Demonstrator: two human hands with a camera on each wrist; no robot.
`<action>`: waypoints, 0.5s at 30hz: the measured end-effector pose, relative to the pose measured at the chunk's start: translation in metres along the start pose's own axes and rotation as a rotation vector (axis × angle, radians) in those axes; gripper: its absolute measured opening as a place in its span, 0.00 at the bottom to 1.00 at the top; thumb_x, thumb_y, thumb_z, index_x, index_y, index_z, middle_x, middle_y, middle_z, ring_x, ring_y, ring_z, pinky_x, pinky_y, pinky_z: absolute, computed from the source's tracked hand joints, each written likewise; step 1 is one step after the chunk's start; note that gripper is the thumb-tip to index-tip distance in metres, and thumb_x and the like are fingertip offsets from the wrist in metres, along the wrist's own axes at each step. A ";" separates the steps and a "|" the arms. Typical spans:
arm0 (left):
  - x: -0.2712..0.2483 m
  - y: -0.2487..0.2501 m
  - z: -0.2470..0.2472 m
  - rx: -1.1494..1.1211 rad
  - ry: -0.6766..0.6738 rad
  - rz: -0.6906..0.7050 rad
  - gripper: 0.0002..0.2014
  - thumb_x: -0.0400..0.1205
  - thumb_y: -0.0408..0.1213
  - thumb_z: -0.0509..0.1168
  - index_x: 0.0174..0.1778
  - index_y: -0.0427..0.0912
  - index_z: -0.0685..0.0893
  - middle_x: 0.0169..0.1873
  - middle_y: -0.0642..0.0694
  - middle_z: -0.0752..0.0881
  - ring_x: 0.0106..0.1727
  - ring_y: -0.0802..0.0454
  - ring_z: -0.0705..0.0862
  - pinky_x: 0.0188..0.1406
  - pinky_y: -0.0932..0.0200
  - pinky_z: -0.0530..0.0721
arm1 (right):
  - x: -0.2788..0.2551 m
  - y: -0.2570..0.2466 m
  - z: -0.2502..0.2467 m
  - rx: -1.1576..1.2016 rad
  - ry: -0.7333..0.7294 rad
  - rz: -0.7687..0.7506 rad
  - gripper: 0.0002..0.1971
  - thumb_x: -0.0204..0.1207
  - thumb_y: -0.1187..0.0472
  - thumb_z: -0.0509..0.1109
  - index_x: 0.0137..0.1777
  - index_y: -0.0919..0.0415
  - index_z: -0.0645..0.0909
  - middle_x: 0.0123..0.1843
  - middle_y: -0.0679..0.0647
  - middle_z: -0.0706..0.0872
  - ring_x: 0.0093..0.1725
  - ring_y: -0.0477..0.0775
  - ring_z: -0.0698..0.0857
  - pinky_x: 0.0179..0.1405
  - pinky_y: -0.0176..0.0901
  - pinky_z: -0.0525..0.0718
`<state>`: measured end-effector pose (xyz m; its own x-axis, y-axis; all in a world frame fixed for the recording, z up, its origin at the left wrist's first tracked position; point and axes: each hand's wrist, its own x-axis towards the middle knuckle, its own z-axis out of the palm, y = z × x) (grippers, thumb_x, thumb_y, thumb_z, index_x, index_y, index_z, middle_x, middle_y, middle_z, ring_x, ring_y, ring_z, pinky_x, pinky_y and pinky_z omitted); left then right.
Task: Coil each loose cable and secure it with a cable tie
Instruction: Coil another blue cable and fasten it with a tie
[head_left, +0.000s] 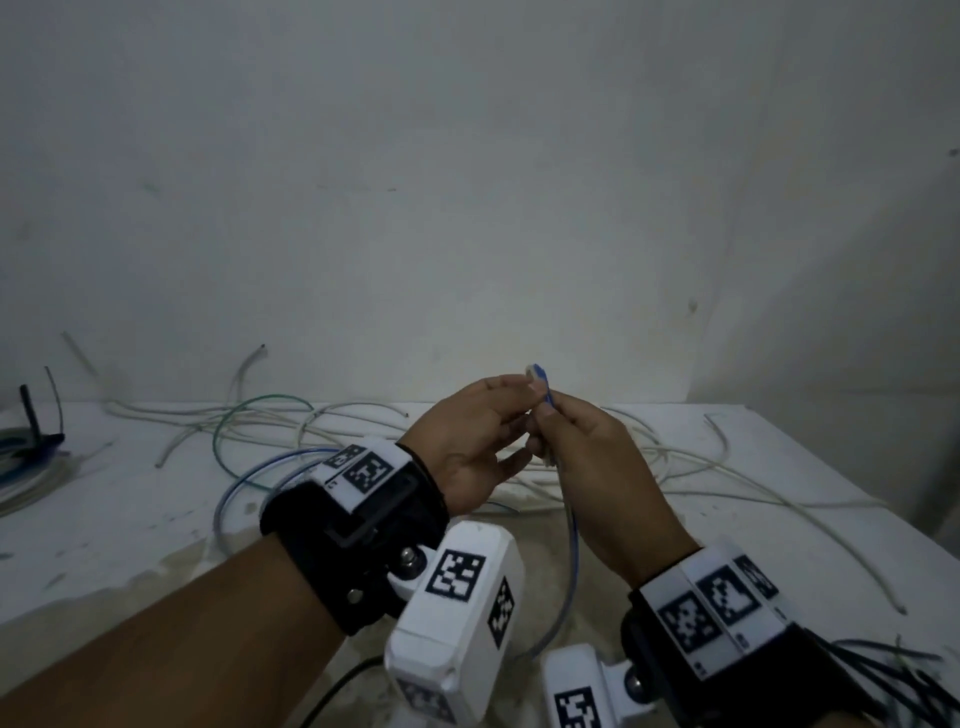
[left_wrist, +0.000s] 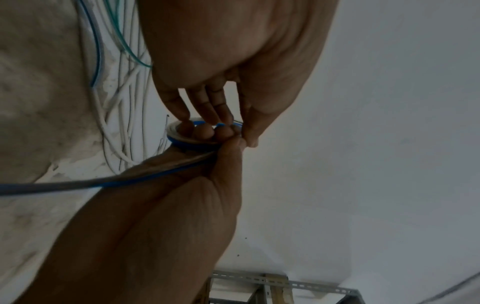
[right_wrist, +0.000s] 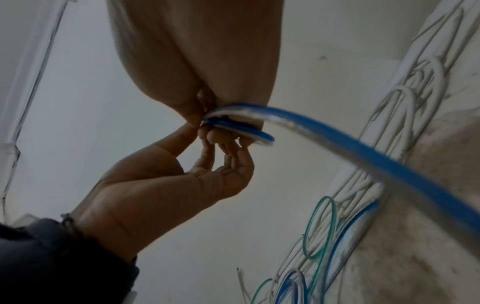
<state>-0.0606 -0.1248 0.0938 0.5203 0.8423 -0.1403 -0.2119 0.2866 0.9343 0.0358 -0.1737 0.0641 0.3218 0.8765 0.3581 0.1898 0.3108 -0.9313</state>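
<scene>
Your left hand (head_left: 470, 441) and right hand (head_left: 587, 457) pinch the blue cable (right_wrist: 337, 142)'s small coil at centre frame; it looks light and springy, so grip the crossing.

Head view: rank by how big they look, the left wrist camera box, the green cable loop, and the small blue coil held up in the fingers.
1. Green cable loop
2. Left wrist camera box, enlarged by nearness, so close to the loop
3. Blue coil, clearly smallest

Blue cable (right_wrist: 363, 154) end cut off.
</scene>
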 end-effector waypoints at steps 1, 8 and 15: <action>-0.001 -0.001 0.000 0.007 -0.012 0.012 0.05 0.80 0.38 0.68 0.39 0.45 0.83 0.29 0.50 0.80 0.33 0.57 0.78 0.45 0.58 0.77 | 0.001 0.000 -0.001 -0.017 0.014 -0.015 0.13 0.84 0.60 0.59 0.44 0.57 0.85 0.30 0.44 0.84 0.32 0.38 0.80 0.35 0.30 0.78; 0.001 0.002 -0.006 0.194 0.121 0.301 0.06 0.81 0.39 0.66 0.42 0.43 0.79 0.41 0.45 0.80 0.45 0.50 0.78 0.47 0.56 0.75 | 0.001 -0.005 -0.007 0.010 -0.058 -0.037 0.11 0.84 0.61 0.60 0.45 0.54 0.84 0.31 0.44 0.83 0.32 0.42 0.79 0.39 0.36 0.77; 0.008 0.007 -0.025 0.178 -0.024 0.315 0.10 0.86 0.34 0.60 0.49 0.35 0.86 0.38 0.44 0.86 0.39 0.53 0.85 0.46 0.57 0.86 | 0.008 -0.015 -0.030 0.566 -0.262 0.097 0.15 0.74 0.61 0.61 0.53 0.71 0.80 0.33 0.52 0.82 0.27 0.46 0.77 0.39 0.41 0.85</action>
<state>-0.0791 -0.1044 0.0910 0.4719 0.8653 0.1692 -0.2185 -0.0711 0.9732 0.0634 -0.1819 0.0829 0.0610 0.9490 0.3092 -0.3721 0.3091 -0.8752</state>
